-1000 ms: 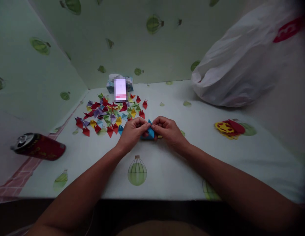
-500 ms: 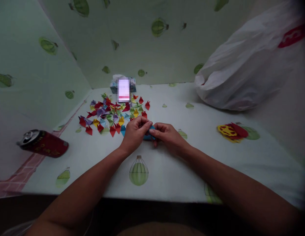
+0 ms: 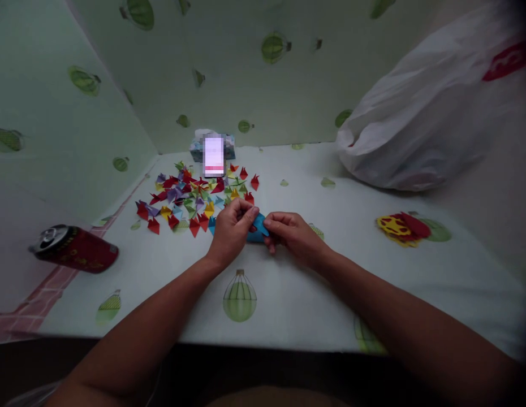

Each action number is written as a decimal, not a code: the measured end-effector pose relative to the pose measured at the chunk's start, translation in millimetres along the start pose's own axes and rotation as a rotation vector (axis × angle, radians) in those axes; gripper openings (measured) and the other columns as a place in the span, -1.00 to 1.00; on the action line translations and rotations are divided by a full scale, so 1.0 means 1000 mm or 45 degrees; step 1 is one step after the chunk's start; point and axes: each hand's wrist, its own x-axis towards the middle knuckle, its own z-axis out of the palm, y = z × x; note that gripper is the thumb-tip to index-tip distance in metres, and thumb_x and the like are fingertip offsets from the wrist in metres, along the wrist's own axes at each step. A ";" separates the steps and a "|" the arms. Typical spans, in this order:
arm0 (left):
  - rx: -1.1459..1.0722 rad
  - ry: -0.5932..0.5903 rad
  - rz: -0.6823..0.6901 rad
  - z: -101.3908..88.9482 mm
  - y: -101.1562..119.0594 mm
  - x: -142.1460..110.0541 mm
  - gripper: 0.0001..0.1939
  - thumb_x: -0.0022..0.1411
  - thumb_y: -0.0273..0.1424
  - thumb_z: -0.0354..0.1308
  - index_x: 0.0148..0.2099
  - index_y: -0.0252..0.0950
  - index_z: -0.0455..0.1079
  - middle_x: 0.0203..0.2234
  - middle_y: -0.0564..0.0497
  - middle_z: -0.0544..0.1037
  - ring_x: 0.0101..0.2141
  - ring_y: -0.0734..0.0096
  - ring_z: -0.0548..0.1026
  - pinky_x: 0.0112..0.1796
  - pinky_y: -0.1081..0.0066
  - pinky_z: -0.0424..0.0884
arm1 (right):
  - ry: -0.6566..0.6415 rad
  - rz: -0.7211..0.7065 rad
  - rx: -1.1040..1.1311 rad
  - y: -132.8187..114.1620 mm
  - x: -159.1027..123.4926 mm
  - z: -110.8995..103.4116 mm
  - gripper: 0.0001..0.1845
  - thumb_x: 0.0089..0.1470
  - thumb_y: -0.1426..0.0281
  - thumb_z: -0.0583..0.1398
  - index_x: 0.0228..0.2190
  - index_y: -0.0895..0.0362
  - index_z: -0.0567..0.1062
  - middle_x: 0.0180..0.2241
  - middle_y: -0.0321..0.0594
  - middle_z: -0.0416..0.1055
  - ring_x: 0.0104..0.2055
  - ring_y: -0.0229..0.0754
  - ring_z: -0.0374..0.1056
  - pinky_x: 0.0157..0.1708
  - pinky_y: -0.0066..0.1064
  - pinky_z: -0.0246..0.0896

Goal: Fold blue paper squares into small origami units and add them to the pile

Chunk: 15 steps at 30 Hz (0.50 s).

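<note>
One printed balloon [image 3: 240, 299] marks the tablecloth [image 3: 288, 299] on my side of the grip; well off to its left sits a red drinks can [image 3: 80, 249]. My left hand [image 3: 231, 229] and right hand [image 3: 292, 232] pinch a blue folded paper [image 3: 260, 223] between them, thumbs on top, fingertips nearly closed; I can't tell how the hidden fingers bear on it. The paper is held above the cloth. I'd judge it almost weightless, crisp along its creases, soft on its flaps and easily crushed, so the folded edges seem best to pinch, lightly.

Well right of the grip lie yellow and red paper cutouts [image 3: 392, 225]. Just beyond it and leftward, many-coloured origami pieces [image 3: 195, 225] spread out. Behind those, a lit phone [image 3: 214, 152] stands before a tissue box [image 3: 230, 148]. Far right, a white plastic bag [image 3: 407, 124] bulges.
</note>
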 end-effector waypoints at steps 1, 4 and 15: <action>0.001 -0.031 0.010 0.000 0.000 0.000 -0.82 0.23 -0.33 0.24 -0.36 -0.28 0.35 -0.54 0.12 0.42 -0.56 0.55 0.40 -0.50 0.49 0.33 | 0.014 -0.021 -0.015 -0.001 0.000 0.000 -0.65 0.09 0.15 0.31 -0.51 0.15 0.44 -0.61 -0.36 0.40 -0.64 -0.35 0.30 -0.58 -0.49 0.20; 0.021 -0.135 0.014 -0.001 0.002 0.000 -0.81 0.20 -0.33 0.26 -0.40 -0.30 0.36 -0.57 0.12 0.41 -0.57 0.55 0.38 -0.52 0.50 0.32 | 0.054 -0.079 -0.020 -0.005 0.000 0.001 -0.65 0.03 0.15 0.36 -0.49 0.15 0.43 -0.57 -0.37 0.42 -0.63 -0.37 0.29 -0.59 -0.50 0.20; -0.334 -0.251 -0.360 0.004 -0.001 -0.002 -0.67 0.14 -0.16 0.33 -0.36 -0.34 0.42 -0.53 0.05 0.53 -0.54 0.54 0.46 -0.43 0.49 0.42 | 0.331 -0.205 0.123 -0.002 0.005 -0.002 -0.66 -0.05 0.20 0.40 -0.49 0.13 0.42 -0.59 -0.37 0.42 -0.61 -0.35 0.32 -0.55 -0.46 0.22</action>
